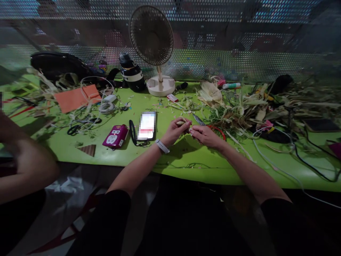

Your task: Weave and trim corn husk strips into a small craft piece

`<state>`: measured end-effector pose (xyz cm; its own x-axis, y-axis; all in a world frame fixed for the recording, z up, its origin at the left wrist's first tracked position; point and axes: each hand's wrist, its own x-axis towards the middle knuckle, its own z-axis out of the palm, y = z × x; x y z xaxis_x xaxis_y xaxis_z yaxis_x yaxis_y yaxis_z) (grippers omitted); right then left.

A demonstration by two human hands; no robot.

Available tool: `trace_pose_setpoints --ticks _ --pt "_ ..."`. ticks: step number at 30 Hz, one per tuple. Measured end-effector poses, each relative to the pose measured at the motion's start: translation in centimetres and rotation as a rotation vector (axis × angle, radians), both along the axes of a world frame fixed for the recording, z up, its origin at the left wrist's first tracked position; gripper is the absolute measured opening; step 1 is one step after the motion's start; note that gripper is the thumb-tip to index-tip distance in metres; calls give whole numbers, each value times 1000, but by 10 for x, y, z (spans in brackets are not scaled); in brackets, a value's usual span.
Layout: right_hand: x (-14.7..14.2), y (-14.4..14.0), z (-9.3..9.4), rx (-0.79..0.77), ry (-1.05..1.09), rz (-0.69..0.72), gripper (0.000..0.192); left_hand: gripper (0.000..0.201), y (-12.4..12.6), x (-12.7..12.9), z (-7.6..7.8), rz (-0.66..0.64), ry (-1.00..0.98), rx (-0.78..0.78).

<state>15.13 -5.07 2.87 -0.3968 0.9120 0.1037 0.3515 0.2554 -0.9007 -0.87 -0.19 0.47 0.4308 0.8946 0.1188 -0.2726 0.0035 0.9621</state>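
My left hand [176, 131], with a pale band on its wrist, is closed in a pinch. A pale strip of dry corn husk [181, 123] shows between its fingers. My right hand [205, 136] meets it fingertip to fingertip, pinching the same small piece, whose far end is hidden by the fingers. Just behind the right hand lies a pair of scissors, their metal blades [198, 119] pointing away and their red handle [218, 131] partly covered. Both hands are held just above the green table [170, 156].
Piled corn husks [210, 93] and dry leaves cover the right side, with cables [266, 156] across them. A lit phone [147, 126], a purple case [115, 137], a fan [161, 86], a black bottle [133, 76] and orange paper [77, 99] lie around. Another person's arm [29, 160] is at left.
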Motion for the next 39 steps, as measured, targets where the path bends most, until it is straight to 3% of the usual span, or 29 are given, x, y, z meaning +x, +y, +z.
trace_pose_setpoints --ticks 4,9,16,23,29,32,35,39 --pt "4 1 -2 -15 -10 -13 32 38 4 -4 -1 -38 -45 -9" --pt "19 12 -9 -80 43 -171 31 42 8 -11 2 -228 -94 -69" --pt "21 11 -6 211 12 -559 19 45 9 -7 -6 -46 -34 138" --pt "8 6 -11 87 70 -255 31 42 14 -10 -11 11 -34 249" --pt "8 8 -17 264 -143 -181 18 47 11 -10 -7 -139 30 153" --pt "9 8 -16 297 -247 -166 21 44 11 -8 -8 -109 66 198" --pt "9 7 -14 264 -247 -198 21 40 11 -7 -8 -55 50 202" --pt "6 6 -13 77 -99 -124 21 41 7 -6 -5 -49 5 146"
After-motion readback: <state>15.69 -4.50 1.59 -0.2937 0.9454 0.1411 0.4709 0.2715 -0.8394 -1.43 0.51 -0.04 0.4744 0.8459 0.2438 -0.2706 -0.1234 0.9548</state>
